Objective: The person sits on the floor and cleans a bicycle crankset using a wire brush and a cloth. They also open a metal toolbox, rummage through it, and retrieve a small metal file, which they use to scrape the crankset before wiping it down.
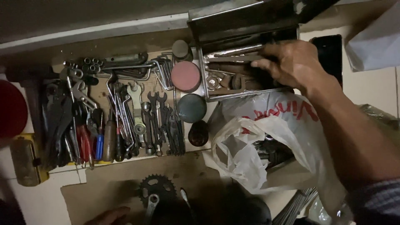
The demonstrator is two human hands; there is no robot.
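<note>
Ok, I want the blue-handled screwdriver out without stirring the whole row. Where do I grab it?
Take the blue handle near its butt, coming from the near side by the cardboard. It lies lengthwise with the shaft pointing away, and pliers and a wooden handle crowd both sides, so only that end looks free.

A row of wrenches (156, 123) lies at the middle of the floor, screwdrivers (93, 143) and pliers (56, 129) at 9 o'clock of them. A red round lid (186, 76) sits at 1 o'clock, a white plastic bag (266, 141) at 3 o'clock, a toothed crank (155, 189) on cardboard (108, 183) at 6 o'clock
</note>
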